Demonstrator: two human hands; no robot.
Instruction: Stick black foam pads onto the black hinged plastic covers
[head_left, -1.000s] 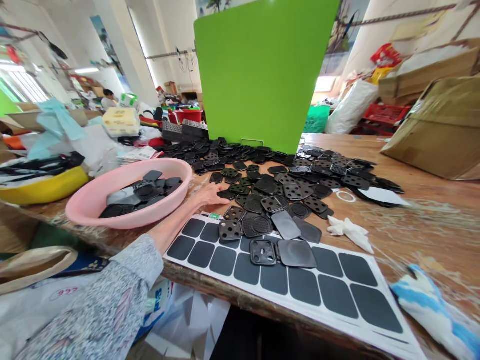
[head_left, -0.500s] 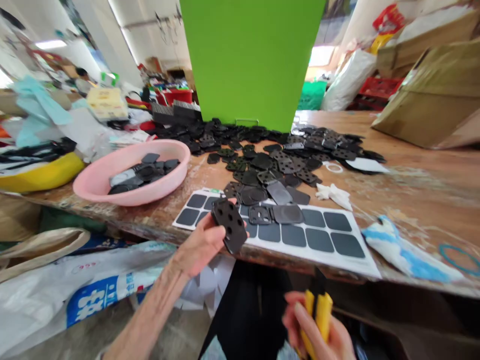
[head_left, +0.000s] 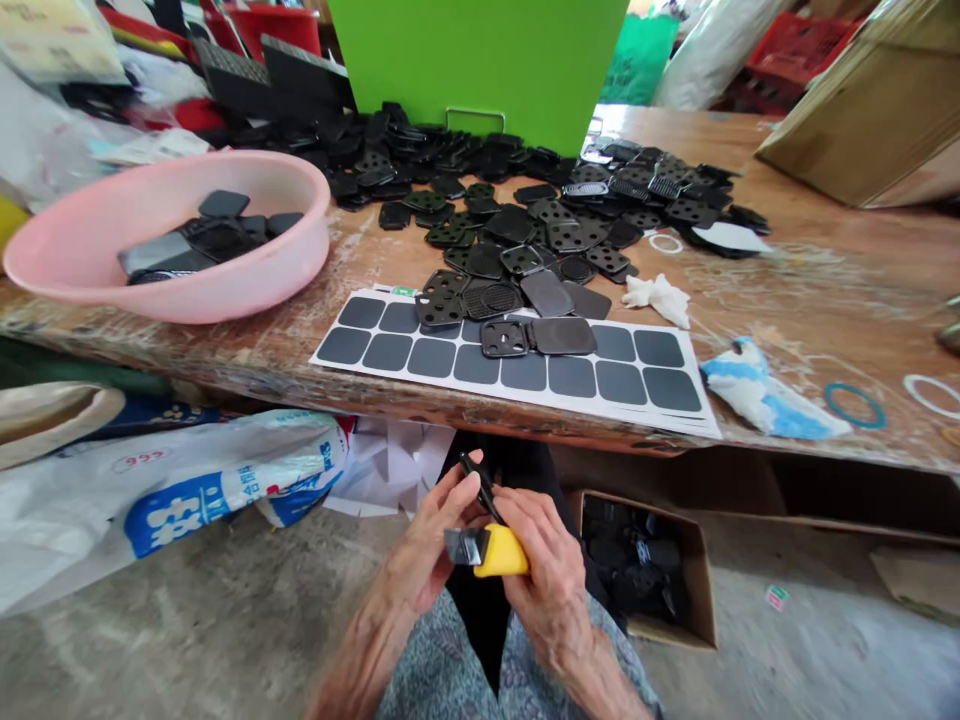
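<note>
Together, two bare hands hold a black piece [head_left: 482, 486] and a yellow tool [head_left: 504, 552] above the lap

Both forearms come up from the bottom of the view and lean inward, so that the hands meet low, on the near side of the table [head_left: 358, 245].

The left hand [head_left: 427, 535] is partly curled, its thumb raised against the black piece, which it pinches between thumb and fingers. The right hand [head_left: 551, 565] is bent over with its knuckles up, wrapped round the yellow tool, and its fingertips reach the black piece's lower end; how firmly they press cannot be told.

The black piece sits between the two hands, turned nearly edge-on. Its long axis slants, the far end pointing away from the body and toward the left, the near end running in under the right fingers. Below it, the yellow tool lies roughly crosswise, its dark flat end pointing at the left hand.

Ahead of the hands, a sheet of dark squares [head_left: 476, 365] lies along the table edge with an unfolded part [head_left: 562, 336] on it. Beyond is a heap of black parts [head_left: 514, 225]. A pink basin [head_left: 255, 285] stands ahead of the left hand, to its left; a cardboard box [head_left: 699, 590] sits on the floor to the right hand's right.
</note>
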